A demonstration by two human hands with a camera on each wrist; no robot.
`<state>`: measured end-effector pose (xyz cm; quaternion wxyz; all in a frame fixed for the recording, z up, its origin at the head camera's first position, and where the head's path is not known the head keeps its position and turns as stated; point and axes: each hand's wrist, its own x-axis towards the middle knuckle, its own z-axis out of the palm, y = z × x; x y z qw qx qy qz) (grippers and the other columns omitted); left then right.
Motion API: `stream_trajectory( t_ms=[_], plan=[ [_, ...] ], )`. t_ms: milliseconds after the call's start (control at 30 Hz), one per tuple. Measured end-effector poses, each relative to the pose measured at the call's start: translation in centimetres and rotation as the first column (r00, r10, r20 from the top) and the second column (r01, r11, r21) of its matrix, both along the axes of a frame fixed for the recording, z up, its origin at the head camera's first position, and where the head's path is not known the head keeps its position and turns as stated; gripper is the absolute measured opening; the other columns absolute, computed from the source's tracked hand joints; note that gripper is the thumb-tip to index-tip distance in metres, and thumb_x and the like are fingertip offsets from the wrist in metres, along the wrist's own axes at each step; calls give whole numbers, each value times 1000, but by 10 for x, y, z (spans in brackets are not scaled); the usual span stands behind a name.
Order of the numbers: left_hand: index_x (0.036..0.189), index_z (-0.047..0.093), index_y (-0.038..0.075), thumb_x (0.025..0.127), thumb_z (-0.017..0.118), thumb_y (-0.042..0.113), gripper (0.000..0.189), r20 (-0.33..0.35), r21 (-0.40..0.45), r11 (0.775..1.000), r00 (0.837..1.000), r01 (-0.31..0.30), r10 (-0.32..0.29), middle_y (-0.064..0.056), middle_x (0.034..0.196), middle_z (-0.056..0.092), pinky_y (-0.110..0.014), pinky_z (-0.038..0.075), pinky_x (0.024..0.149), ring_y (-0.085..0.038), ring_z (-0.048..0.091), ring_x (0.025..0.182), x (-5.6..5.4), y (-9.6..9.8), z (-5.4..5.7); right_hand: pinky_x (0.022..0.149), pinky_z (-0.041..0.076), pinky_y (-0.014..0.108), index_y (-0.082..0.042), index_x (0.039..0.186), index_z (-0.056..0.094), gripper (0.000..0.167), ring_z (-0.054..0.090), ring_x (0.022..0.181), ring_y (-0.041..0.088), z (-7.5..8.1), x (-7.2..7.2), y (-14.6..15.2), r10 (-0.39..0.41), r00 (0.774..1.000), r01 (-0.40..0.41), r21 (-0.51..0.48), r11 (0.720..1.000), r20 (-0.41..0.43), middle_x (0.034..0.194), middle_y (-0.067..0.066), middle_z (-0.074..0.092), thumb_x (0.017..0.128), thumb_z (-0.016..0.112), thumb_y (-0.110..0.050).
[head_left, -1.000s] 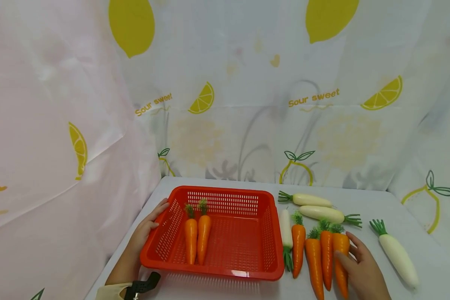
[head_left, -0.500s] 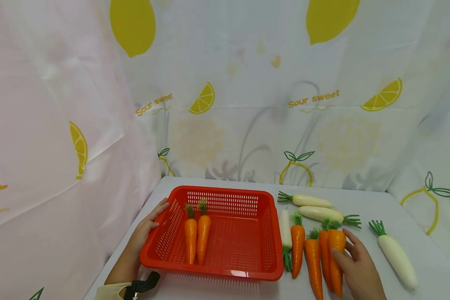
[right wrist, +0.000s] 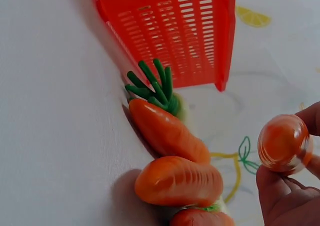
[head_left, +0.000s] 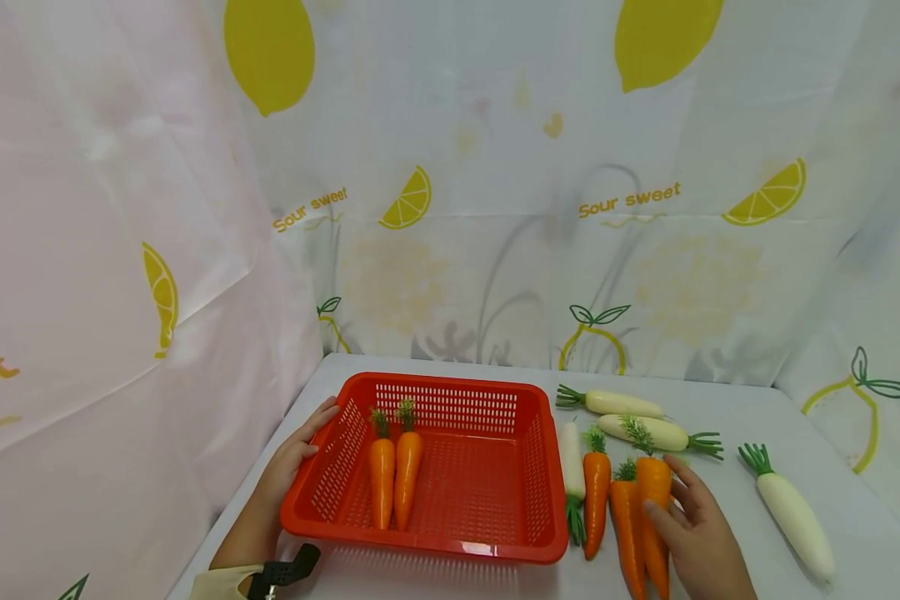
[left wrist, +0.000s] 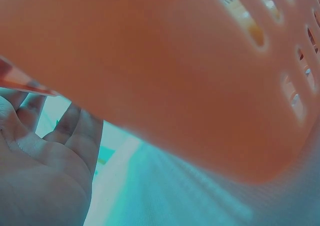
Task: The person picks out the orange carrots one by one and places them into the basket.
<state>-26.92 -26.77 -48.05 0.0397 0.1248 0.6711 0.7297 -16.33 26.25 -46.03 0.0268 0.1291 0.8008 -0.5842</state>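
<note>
In the head view, my right hand (head_left: 693,525) holds an orange carrot (head_left: 654,512) with a leafy green top, thumb on one side and fingers on the other. The right wrist view shows the held carrot's rounded tip (right wrist: 284,142) pointing at the camera, apart from the carrots (right wrist: 177,181) on the table. The held carrot overlaps its neighbours in the head view. My left hand (head_left: 288,458) lies at the left side of a red plastic basket (head_left: 427,552), fingers stretched out against its rim. Inside the basket lie two carrots (head_left: 395,479) side by side.
Right of the basket stand a white radish (head_left: 572,458) and a carrot (head_left: 596,504), close to its wall. Two more white radishes (head_left: 637,429) lie farther back, and another radish (head_left: 795,525) lies at far right. A lemon-print cloth (head_left: 465,275) hangs behind the table.
My right hand has moved left with the carrot, which is now raised over the neighbouring carrots, its leafy top overlapping a radish. The left hand and basket have stayed put.
</note>
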Motion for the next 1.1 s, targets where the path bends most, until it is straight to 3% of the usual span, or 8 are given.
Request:
stream_trajectory(
  t_ms=[267, 400, 667, 867, 1100],
  plan=[
    [163, 30, 2, 97, 28, -4, 67, -10, 2, 1000, 1000, -3, 3, -8, 177, 10, -21, 50, 105, -38, 4, 161, 1, 1, 0, 115, 42, 60, -18, 170, 8, 82, 25, 152, 56, 4, 0, -14, 34, 999, -34, 10, 999, 14, 170, 33, 14, 106, 59, -20],
    [163, 30, 1, 97, 28, -4, 66, -17, 10, 1000, 1000, 1, -1, -8, 177, 11, -21, 50, 105, -38, 5, 161, 2, 1, 0, 112, 46, 59, -18, 170, 12, 81, 29, 150, 56, 6, 2, -21, 45, 999, -45, -5, 999, 16, 169, 33, 17, 105, 61, -22],
    [164, 30, 4, 96, 28, -3, 68, -6, 0, 1000, 1000, 8, -8, -6, 177, 10, -22, 48, 108, -17, 18, 159, 0, -1, -1, 108, 52, 51, -19, 167, 21, 78, 35, 149, 53, 8, 7, -33, 79, 997, -80, -19, 997, -21, 167, 33, 23, 103, 66, -26],
    [164, 31, 6, 95, 27, -4, 69, 17, 11, 1000, 1000, 9, -9, -2, 177, 11, -23, 50, 106, -33, 5, 162, 0, -1, -1, 101, 57, 49, -19, 166, 24, 77, 46, 142, 51, 12, 11, -41, 88, 995, -90, -38, 995, -45, 165, 32, 26, 102, 67, -23],
    [164, 30, 4, 94, 26, -4, 70, 9, 4, 1000, 1000, 7, -7, -5, 178, 9, -21, 49, 107, -34, 3, 162, -1, -1, -1, 94, 58, 39, -21, 164, 27, 73, 53, 138, 43, 22, 11, -55, 115, 990, -123, -99, 988, -75, 158, 25, 38, 102, 66, -22]
  ],
)
